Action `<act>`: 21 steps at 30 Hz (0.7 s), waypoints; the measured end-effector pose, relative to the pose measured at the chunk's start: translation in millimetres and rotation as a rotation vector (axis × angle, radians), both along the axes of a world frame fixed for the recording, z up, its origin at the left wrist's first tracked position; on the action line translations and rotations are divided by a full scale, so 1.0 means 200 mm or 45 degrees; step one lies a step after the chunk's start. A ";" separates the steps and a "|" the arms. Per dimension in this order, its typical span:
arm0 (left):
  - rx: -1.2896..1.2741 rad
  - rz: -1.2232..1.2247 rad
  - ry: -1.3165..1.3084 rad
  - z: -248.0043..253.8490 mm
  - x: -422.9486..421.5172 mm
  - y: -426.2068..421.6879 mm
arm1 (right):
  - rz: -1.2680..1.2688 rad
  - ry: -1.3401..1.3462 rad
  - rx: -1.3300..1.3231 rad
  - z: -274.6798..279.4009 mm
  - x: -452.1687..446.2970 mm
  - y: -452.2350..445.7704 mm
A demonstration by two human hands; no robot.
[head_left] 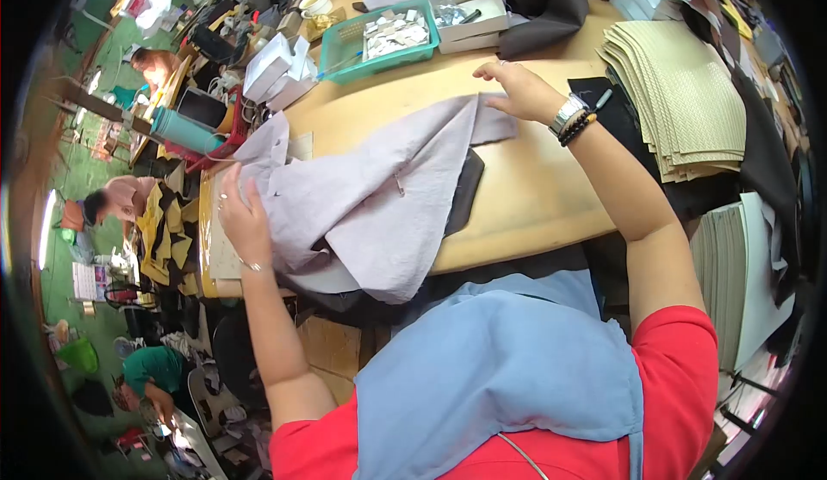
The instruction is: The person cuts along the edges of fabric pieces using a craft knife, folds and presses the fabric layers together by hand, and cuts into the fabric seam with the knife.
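Far left: a co-worker in a green top (155, 370) bends forward, well apart from the table (525, 191). Left hand (245, 221): fingers extended at the left edge of a pale mauve cloth (370, 191); whether they pinch it cannot be told. White boxes (269, 68) stand beyond. The cloth lies loosely folded on the table, between the two hands, its lower part reaching the near edge. A dark piece (466, 191) shows from under its right side. Behind the cloth, a green basket (379, 65) contains small white pieces (394, 35). Right hand (524, 94): thumb and fingers spread apart, at the cloth's right end; contact cannot be confirmed. Right: a stack of yellowish sheets (680, 92).
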State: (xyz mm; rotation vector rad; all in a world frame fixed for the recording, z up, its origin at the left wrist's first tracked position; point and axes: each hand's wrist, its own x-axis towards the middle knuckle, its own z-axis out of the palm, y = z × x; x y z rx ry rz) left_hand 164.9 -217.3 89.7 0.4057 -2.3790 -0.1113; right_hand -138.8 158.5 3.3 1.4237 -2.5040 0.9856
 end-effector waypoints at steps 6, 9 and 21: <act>-0.087 -0.615 -0.216 -0.26 0.26 0.75 | -0.035 -0.286 -0.074 -0.13 0.11 0.22; 0.044 -0.449 -0.437 -0.45 0.37 0.79 | 0.023 -0.137 -0.035 -0.11 0.16 0.22; 0.827 0.060 0.820 -0.57 0.55 0.35 | 0.255 0.155 -0.095 -0.01 0.35 -0.18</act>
